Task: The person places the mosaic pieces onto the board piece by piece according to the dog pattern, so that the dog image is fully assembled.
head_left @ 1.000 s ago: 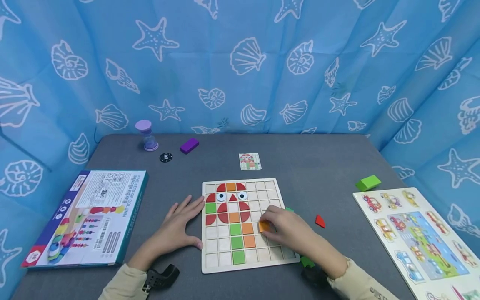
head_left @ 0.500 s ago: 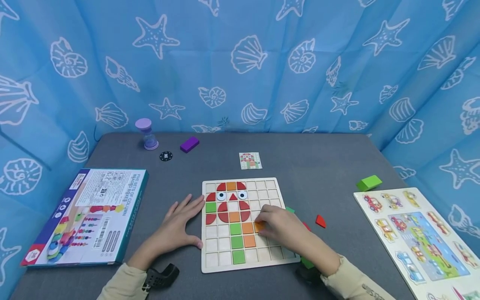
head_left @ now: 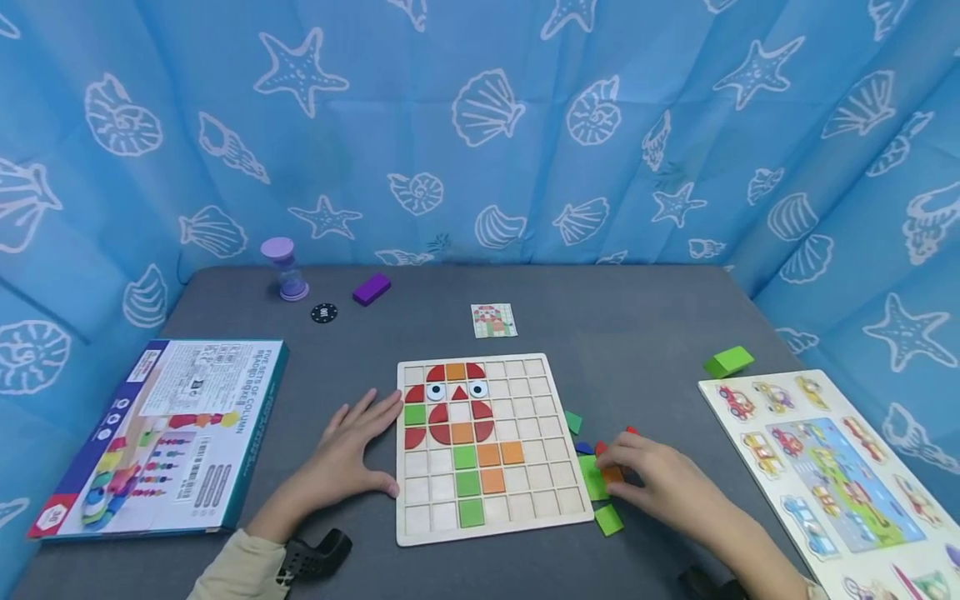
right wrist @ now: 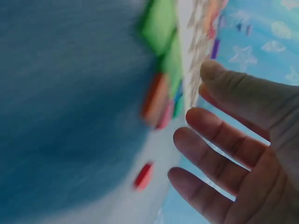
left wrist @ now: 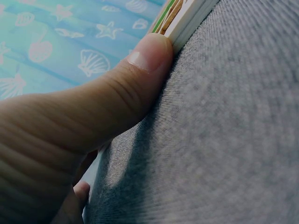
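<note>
A wooden grid board (head_left: 528, 483) lies in front of me, with red, orange and green pieces and two eye pieces forming a figure in its cells. My left hand (head_left: 341, 462) rests at its left edge, fingers spread; the thumb touches the rim in the left wrist view. To the right of the board, my right hand (head_left: 667, 479) hovers at several loose pieces, including a green tile (head_left: 591, 477) and an orange piece (right wrist: 155, 99). In the right wrist view its fingers are loosely bent, apart from the pieces, and hold nothing. An orange tile (head_left: 512, 452) sits in a board cell.
Further back lie a small pattern card (head_left: 493, 321), a purple block (head_left: 372, 289), a black disc (head_left: 324, 313) and an hourglass (head_left: 286, 271). A boxed toy (head_left: 161, 433) is at left. On the right are a vehicle puzzle board (head_left: 817, 475) and a green block (head_left: 728, 362).
My right hand has left the orange tile in its cell, right of another orange tile, and moved right to the loose pieces. The left hand stays at the board edge.
</note>
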Available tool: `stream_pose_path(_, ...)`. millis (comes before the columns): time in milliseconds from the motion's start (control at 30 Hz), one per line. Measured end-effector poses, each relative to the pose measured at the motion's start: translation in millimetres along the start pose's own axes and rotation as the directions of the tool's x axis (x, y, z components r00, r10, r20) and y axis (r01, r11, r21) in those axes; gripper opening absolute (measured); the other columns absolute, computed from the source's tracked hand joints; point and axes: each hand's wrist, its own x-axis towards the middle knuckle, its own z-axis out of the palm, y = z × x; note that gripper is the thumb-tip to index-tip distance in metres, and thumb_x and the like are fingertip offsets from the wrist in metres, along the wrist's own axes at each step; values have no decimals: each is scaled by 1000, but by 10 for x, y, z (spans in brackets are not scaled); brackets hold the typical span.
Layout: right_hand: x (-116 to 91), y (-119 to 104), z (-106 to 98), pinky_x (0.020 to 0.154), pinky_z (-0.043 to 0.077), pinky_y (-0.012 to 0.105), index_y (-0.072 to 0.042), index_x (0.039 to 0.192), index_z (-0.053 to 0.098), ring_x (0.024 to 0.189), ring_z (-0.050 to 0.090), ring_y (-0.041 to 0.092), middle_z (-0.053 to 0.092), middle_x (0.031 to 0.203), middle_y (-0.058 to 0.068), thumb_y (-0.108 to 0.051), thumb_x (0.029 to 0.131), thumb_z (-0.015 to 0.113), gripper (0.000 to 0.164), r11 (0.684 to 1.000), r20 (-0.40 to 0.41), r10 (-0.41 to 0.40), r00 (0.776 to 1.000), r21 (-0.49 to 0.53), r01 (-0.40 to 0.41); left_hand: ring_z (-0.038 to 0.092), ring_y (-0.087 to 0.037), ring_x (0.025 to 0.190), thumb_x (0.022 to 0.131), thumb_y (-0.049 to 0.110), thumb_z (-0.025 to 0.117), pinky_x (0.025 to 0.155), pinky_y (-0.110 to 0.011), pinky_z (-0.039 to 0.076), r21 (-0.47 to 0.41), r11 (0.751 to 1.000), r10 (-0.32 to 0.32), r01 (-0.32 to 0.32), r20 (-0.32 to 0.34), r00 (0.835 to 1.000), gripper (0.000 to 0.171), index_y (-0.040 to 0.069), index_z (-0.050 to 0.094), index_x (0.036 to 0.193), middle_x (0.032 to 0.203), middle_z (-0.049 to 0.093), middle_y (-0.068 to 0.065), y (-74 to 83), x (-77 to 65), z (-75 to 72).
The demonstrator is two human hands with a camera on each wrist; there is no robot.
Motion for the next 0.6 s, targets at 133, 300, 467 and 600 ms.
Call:
stream_pose_path(133,-124,102,61,64,48,25,-22,93,66,79,56,5,57,91,-13,-22,67,75,28,992,-9,97,995,-83,-97,6,-27,136,48,63,70,104,-54,-1,8,1000,4,-4,-1,1000,111,20,26,141,147,19,5,-10,-2,5)
stream_pose_path(300,-116,124,137,62,48,25,-21,92,67,77,54,5,56,90,-11,-22,65,77,29,988,-17,90,996,-124,-91,6,-27,136,48,63,69,104,-54,-1,9,1000,1,-1,-1,1000,111,19,26,141,147,19,5,-21,-11,4)
stream_pose_path(467,-94,106,140,59,46,23,-24,89,65,74,53,2,54,86,-14,-22,65,77,27,982,6,119,993,-152,-116,6,-27,136,49,64,69,104,-55,0,10,1000,3,-3,2,1000,111,20,25,141,148,19,5,-17,-7,3)
stream_pose_path(600,-84,65,92,57,45,22,-25,88,63,72,52,1,55,82,-16,-25,66,76,25,975,-4,139,990,-174,-138,6,-27,136,49,63,69,104,-55,0,12,1000,4,-4,2,1000,111,20,25,141,148,19,6,-6,-1,-3)
